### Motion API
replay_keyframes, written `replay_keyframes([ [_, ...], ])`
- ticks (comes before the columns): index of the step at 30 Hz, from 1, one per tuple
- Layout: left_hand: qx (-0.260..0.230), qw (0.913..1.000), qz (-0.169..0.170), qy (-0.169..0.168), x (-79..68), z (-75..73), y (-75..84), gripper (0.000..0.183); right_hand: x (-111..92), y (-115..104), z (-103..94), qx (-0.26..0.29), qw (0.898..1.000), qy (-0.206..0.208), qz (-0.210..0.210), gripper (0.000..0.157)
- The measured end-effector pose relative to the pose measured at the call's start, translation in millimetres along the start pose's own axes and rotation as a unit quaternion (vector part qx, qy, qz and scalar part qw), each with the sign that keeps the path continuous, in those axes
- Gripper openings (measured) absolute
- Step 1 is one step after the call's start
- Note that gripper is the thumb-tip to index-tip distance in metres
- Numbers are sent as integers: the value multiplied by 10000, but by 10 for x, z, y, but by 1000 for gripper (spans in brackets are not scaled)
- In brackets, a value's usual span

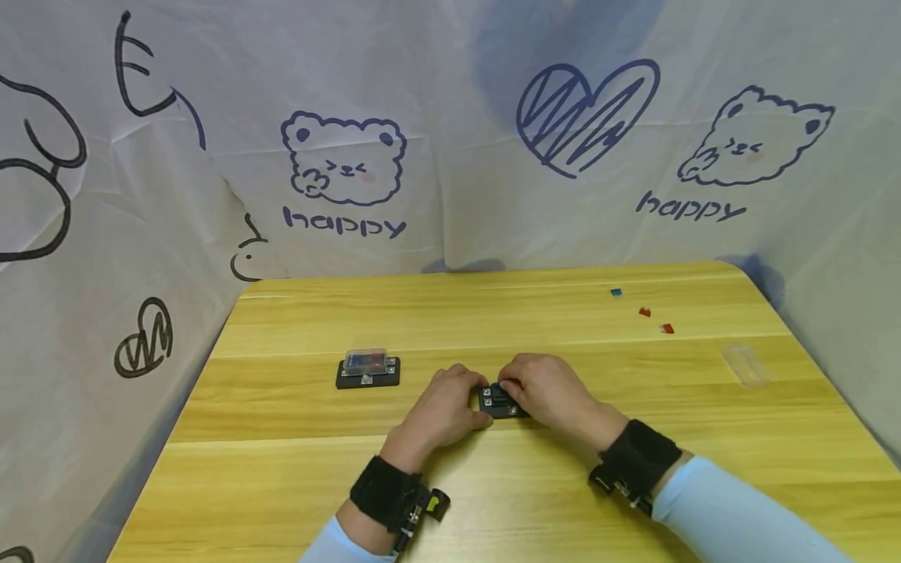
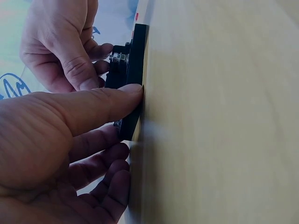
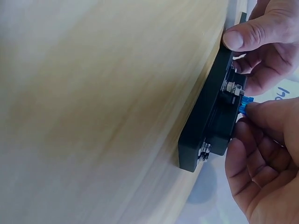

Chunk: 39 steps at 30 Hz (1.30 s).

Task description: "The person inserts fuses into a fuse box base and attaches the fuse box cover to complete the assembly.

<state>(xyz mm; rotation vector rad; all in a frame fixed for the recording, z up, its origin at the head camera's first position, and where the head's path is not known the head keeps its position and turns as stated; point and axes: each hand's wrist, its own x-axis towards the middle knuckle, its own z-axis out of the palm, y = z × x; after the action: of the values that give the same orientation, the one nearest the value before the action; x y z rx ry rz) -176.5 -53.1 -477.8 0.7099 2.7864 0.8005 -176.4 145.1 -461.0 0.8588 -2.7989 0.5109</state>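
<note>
A black fuse block with metal screw terminals lies on the table between both hands. My left hand grips its left end, with the thumb on the near side wall and fingers at the far side. In the right wrist view, my right hand pinches a small blue blade fuse between thumb and index finger. That fuse stands at the raised middle of the block; its lower part is hidden. The other right fingers curl loosely beside the block.
To the left sits a second fuse block with a clear cover over blue and red fuses. At the back right lie a blue fuse, a red fuse and another red fuse. A loose clear cover rests near the right edge.
</note>
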Motion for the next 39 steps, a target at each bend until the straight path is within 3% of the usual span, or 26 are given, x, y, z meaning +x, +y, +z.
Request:
replay_keyframes([
  [25, -14, 10000, 30, 69, -6, -5, 7, 48, 66, -23, -16, -323, 9983, -261, -407, 5],
  [39, -40, 9999, 54, 84, 5, 10, -8, 48, 28, 1, 13, -51, 9996, -244, -148, 6],
])
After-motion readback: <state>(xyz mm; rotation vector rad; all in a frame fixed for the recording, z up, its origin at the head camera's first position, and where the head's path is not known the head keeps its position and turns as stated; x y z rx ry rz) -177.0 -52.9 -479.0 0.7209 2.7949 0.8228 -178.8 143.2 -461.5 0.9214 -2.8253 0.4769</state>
